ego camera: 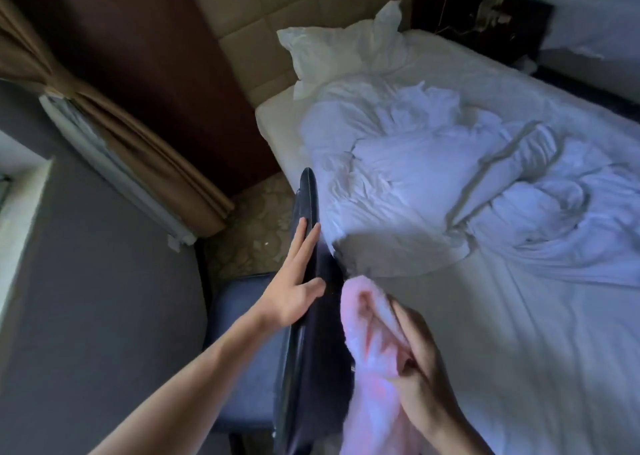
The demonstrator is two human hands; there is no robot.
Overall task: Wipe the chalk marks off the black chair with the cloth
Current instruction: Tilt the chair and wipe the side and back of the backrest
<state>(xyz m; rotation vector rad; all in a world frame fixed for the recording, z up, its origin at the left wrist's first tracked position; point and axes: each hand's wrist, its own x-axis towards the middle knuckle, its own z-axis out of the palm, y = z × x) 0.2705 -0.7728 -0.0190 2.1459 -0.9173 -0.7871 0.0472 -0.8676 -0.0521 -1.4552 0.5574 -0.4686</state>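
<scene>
Right grip clutches pink cloth against chair back; left grip flat, fingers straight, on top edge.

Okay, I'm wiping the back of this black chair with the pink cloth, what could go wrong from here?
1. The left hand only rests flat, fingers straight, on the chair back; a firm wipe could tip or slide the black chair.
2. The pink cloth is bunched in the right hand with a loose end hanging, so it may smear chalk rather than lift it.
3. The white duvet lies right beside the chair back, so chalk dust could get onto it.
</scene>
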